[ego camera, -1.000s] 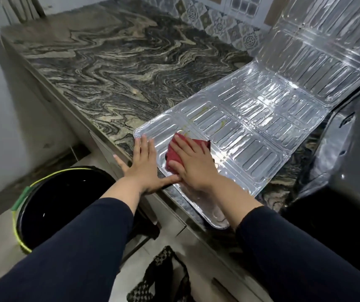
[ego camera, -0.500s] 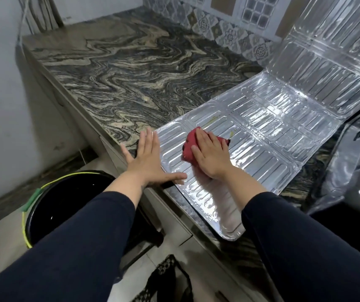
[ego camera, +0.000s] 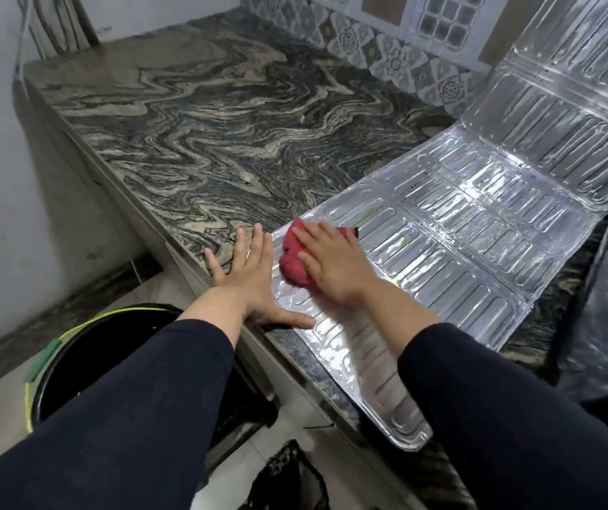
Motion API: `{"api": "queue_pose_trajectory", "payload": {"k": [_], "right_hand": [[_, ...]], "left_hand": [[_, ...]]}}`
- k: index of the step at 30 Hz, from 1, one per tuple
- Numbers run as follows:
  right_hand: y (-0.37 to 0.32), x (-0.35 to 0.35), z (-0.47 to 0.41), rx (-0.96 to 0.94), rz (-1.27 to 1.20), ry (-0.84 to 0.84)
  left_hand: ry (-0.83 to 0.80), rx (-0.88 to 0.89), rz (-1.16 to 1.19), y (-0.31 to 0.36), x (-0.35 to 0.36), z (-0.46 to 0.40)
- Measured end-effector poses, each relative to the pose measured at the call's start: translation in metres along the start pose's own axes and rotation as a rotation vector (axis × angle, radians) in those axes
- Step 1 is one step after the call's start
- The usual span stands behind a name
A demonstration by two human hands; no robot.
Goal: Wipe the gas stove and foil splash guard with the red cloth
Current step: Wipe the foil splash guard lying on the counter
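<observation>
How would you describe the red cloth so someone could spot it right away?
Find the marbled stone countertop, then the shiny ribbed foil splash guard lying flat along its right part. At the guard's near-left corner, the red cloth sits bunched under the right hand, the only red thing against silver foil.

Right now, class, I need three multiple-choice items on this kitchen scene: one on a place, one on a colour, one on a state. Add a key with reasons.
1. Where is the cloth?
A. on the foil splash guard
B. in the bucket
C. on the floor

2. What colour is the cloth?
A. blue
B. red
C. white

3. How is the left hand?
A. fisted
B. gripping the cloth
C. flat, fingers spread

Key: 1 A, it lies on the foil under the right hand. 2 B, red shows beside the fingers. 3 C, the palm lies on the countertop edge.
</observation>
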State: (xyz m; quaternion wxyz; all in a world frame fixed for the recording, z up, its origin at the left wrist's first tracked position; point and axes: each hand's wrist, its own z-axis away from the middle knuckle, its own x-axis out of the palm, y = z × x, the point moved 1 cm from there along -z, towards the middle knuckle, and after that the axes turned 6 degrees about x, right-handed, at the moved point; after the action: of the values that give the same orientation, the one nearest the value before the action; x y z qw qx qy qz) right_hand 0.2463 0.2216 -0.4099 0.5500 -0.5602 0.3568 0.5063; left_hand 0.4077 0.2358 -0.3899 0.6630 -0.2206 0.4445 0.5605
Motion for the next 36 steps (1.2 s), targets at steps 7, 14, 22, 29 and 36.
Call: {"api": "queue_pose_trajectory", "payload": {"k": [7, 14, 22, 29, 36], "right_hand": [[0.104, -0.033, -0.05, 0.352, 0.064, 0.085], [0.043, -0.02, -0.023, 0.3, 0.043, 0.078], [0.05, -0.01, 0.069, 0.352, 0.033, 0.097], [0.072, -0.008, 0.124, 0.533, 0.012, 0.056], [0.055, -0.004, 0.125, 0.535, -0.041, 0.068]], "left_hand": [[-0.017, -0.012, -0.002, 0.001, -0.001, -0.002], [-0.003, 0.015, 0.019, 0.005, 0.002, 0.0], [-0.004, -0.006, -0.015, 0.006, -0.003, 0.004], [-0.032, -0.055, -0.085, 0.015, -0.015, 0.004], [0.352, 0.112, -0.01, 0.076, -0.006, -0.044]]}}
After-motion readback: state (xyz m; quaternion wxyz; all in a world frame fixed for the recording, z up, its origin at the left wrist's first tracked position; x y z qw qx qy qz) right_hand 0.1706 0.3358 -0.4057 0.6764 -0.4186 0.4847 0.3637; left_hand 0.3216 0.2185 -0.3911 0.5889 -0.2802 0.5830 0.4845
